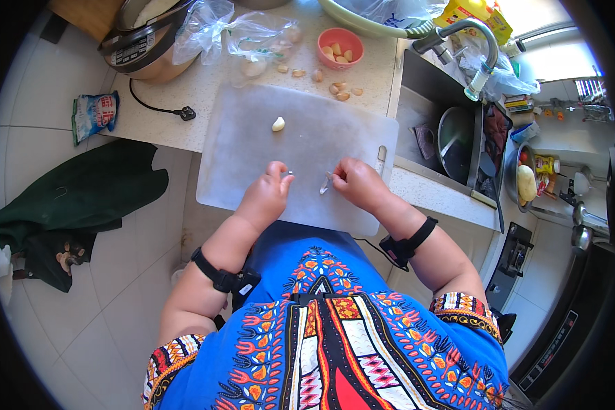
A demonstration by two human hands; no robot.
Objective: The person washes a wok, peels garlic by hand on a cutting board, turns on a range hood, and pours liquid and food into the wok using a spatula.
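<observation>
A pale cutting board (pixel 297 148) lies before me at the counter's front edge, a slot handle at its right. On it rests a peeled garlic clove (pixel 278 124), beyond my hands. My left hand (pixel 267 193) is over the board with thumb and forefinger slightly parted. A tiny pale bit shows at those fingertips; whether it is gripped is unclear. My right hand (pixel 360 183) has its fingers curled together, with thin garlic skin (pixel 324 185) at the fingertips. Behind the board lie several unpeeled garlic cloves (pixel 342 96). A pink bowl (pixel 341 37) holds several peeled cloves.
Right of the board is a sink (pixel 415 110) with a pan (pixel 457 146) and a faucet (pixel 484 38) above. A rice cooker (pixel 148 56) and clear plastic bags (pixel 256 33) stand at the back left. A power plug (pixel 186 113) lies left of the board.
</observation>
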